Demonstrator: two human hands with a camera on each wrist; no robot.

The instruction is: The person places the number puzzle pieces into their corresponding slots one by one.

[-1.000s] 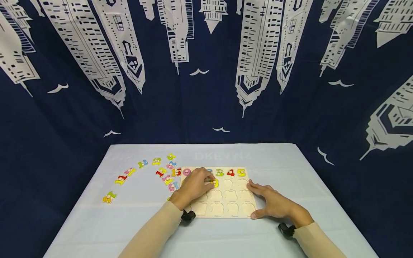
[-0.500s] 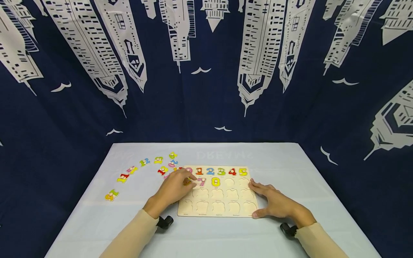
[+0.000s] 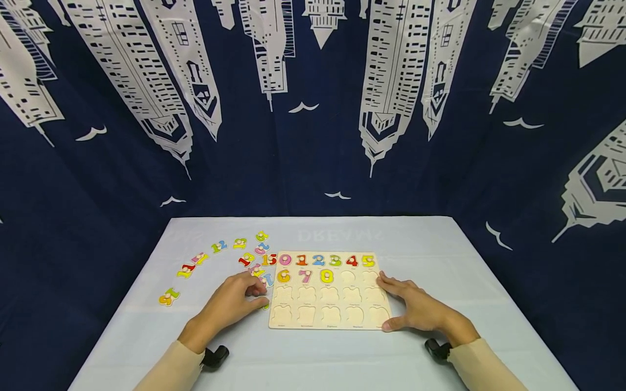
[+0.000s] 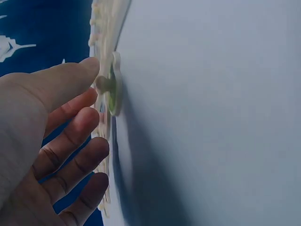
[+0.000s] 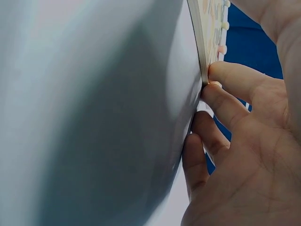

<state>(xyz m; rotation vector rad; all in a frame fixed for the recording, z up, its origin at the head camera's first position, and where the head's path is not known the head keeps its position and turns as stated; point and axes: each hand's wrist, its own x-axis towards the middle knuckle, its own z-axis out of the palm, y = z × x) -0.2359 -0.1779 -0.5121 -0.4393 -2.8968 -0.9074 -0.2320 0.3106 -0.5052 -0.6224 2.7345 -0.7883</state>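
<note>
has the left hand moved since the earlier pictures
Yes: the left hand has moved left and toward the person, from over the puzzle board to beyond its left edge.

On the table (image 3: 420,250), before the cloth backdrop (image 3: 283,182), lies the puzzle board (image 3: 319,296), with six number pieces (image 3: 319,260) across its far row and three at the left of the next. Loose pieces (image 3: 186,270) spread to its left, beyond the left hand (image 3: 227,301); the right hand (image 3: 415,305) touches its right edge.
</note>
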